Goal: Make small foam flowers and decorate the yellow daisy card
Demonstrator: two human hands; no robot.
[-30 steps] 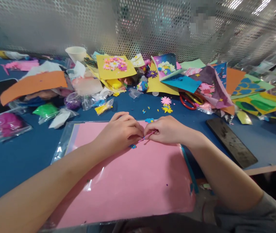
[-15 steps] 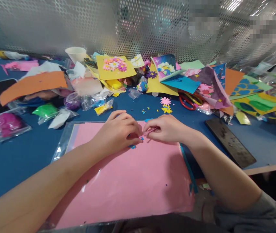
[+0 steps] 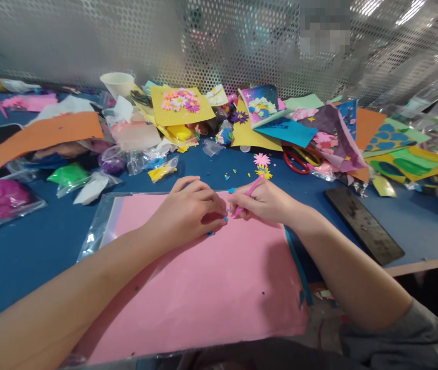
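My right hand (image 3: 263, 201) is closed round a thin pink clay modelling tool (image 3: 250, 193), held like a pen with its tip down and its back end up. Opposite it, my left hand (image 3: 191, 208) rests on the pink sheet (image 3: 219, 288), fingers curled, thumb and forefinger together at a tiny blue clay piece (image 3: 225, 220). Another blue clay bit (image 3: 210, 234) lies below the left thumb. A blue clay piece (image 3: 232, 190) sits at the sheet's far edge, beside my right fingertips. Beyond my right hand are a pink clay flower (image 3: 262, 160) and a yellow one (image 3: 264, 171).
Bagged clay, magenta (image 3: 7, 198) and green (image 3: 68, 177), lies at left, near an orange sheet (image 3: 49, 137). A paper cup (image 3: 117, 85) stands behind. Red-handled scissors (image 3: 296, 162) lie under craft papers. A dark phone-shaped slab (image 3: 363, 223) lies at right. Perforated metal (image 3: 219, 46) borders the back.
The pink tool has swung from lying nearly flat to a steep tilt in my right hand, its back end now pointing up. My left hand stays by the blue piece.
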